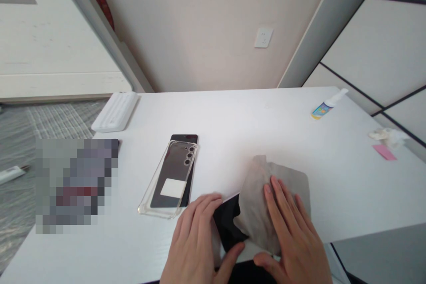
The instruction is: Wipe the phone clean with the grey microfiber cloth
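Fingers of the left hand (195,235) lie pressed together, curled over the bare end of a black phone (228,224), while the right hand (293,230) spreads its fingers across the grey microfibre cloth (256,206) covering the rest of it. The phone's long axis seems to slant up rightward above the bench (253,115), its bare end nearer the left hand. A clear phone case (173,173) lies just left of the hands.

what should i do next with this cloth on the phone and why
I'd probably slide the grey cloth over the exposed part of the black phone next to your left hand. Your right hand is pressing the cloth onto one area, so that bare black surface seems to be the part left to wipe.
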The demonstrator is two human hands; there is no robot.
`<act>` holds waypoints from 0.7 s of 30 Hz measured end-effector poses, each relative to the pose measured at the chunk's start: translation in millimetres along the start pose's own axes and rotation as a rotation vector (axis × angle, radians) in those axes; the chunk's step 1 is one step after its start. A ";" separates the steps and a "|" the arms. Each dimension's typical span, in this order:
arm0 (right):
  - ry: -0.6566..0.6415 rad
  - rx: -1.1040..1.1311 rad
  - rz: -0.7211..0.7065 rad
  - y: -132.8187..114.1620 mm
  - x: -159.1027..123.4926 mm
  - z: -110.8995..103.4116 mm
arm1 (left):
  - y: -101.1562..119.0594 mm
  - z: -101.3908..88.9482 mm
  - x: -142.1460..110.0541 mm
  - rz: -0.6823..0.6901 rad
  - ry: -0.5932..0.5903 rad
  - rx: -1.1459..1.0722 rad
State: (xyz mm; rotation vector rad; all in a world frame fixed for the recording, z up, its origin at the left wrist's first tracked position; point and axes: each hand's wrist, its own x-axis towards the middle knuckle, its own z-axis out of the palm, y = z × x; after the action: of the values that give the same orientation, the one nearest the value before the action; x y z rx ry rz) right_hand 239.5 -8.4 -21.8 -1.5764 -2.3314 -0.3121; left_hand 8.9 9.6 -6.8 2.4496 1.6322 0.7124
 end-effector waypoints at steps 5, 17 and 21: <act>0.095 0.024 0.036 -17.9 17.6 -1.4 | -0.8 0.7 -2.7 0.013 0.072 -0.037; 0.287 0.207 -0.306 -32.9 33.0 -4.8 | -21.6 2.2 -4.0 0.343 0.090 -0.081; 0.217 0.224 -0.050 -10.0 34.8 -11.9 | -14.6 -0.4 -2.0 0.301 0.072 -0.063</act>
State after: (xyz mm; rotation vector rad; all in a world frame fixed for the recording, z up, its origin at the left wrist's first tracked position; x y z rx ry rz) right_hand 219.7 13.7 2.1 -1.3123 -2.1579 -0.2128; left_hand -4.2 13.7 -12.1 2.6812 1.2509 0.8839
